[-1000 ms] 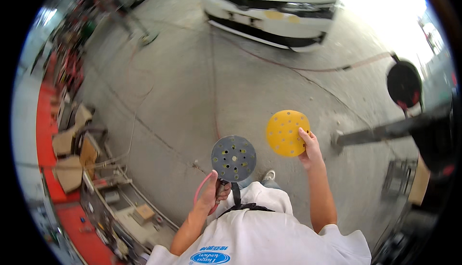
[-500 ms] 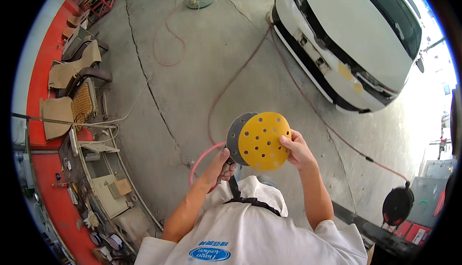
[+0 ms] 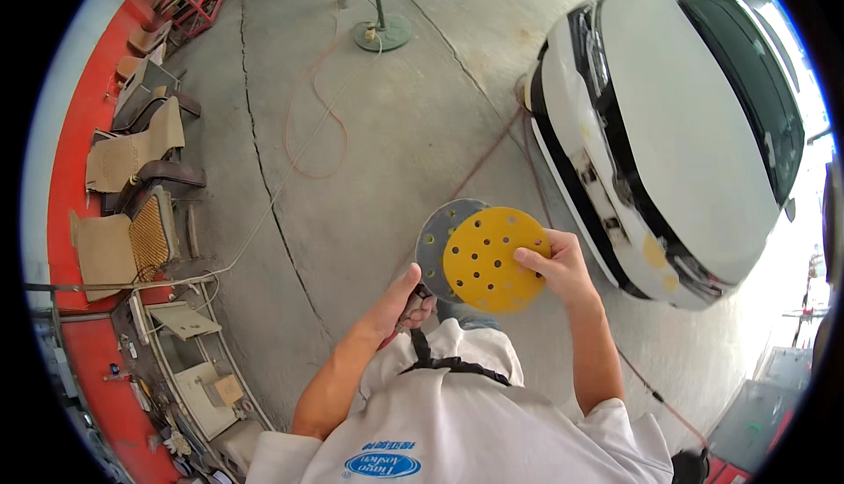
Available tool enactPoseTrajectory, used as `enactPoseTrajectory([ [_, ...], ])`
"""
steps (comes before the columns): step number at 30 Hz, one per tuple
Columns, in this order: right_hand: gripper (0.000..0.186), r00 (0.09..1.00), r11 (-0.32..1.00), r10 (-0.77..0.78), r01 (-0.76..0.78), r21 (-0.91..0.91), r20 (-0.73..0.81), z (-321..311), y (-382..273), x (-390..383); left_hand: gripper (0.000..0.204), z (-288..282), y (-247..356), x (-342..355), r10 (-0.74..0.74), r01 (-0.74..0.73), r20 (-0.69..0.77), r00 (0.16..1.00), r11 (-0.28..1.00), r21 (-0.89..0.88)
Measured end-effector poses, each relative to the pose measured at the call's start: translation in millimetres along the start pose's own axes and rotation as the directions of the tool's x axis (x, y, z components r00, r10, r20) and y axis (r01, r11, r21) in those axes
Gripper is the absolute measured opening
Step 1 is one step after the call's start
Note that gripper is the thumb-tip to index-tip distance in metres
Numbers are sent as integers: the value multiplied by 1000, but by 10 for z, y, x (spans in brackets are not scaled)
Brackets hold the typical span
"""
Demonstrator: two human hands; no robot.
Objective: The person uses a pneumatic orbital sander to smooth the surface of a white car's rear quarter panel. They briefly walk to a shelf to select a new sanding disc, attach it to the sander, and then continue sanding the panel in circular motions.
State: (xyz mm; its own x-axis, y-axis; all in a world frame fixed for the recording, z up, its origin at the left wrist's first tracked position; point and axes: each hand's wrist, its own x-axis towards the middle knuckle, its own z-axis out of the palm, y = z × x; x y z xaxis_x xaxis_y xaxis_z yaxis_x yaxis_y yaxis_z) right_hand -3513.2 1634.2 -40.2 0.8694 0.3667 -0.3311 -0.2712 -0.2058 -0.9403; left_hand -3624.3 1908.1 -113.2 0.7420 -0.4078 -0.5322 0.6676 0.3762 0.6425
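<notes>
Yellow sanding disc (image 3: pixel 491 258) pinched at its right edge by right-hand fingers (image 3: pixel 534 260).

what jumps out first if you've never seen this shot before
The bright yellow perforated sanding disc at centre frame draws the eye first: the right hand pinches its edge and holds it over the grey pad of a sander that the left hand grips from below. Next comes the white car filling the upper right, its front bumper patched with filler. Along the left, a red floor strip carries cardboard scraps.
</notes>
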Motion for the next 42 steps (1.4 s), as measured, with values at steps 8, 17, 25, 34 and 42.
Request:
enactPoseTrajectory([
  [8, 29, 980, 966, -103, 56, 253, 173, -731, -1039, 2001, 62, -58, 1837, 1294, 40, -36, -72, 997, 997, 62],
  [17, 28, 1000, 1000, -3, 3, 21, -11, -1437, -1773, 4126, 65, -717, 3516, 3026, 46, -47, 44, 998, 999, 24],
  [25, 16, 925, 965, -98, 0, -261, -366, -1791, -2588, 5541, 74, -1141, 5334, 4292, -79, 68, 146, 986, 995, 74],
  [34, 18, 932, 969, -24, 111, 221, -361, -2205, -2950, 6966, 81, -1199, 6640, 5637, -222, 224, 177, 959, 975, 12],
  [42, 18, 980, 959, 15, 42, 282, -199, -3144, -3071, 8885, 84, -1032, 7590, 7160, -274, 266, 90, 958, 960, 84],
])
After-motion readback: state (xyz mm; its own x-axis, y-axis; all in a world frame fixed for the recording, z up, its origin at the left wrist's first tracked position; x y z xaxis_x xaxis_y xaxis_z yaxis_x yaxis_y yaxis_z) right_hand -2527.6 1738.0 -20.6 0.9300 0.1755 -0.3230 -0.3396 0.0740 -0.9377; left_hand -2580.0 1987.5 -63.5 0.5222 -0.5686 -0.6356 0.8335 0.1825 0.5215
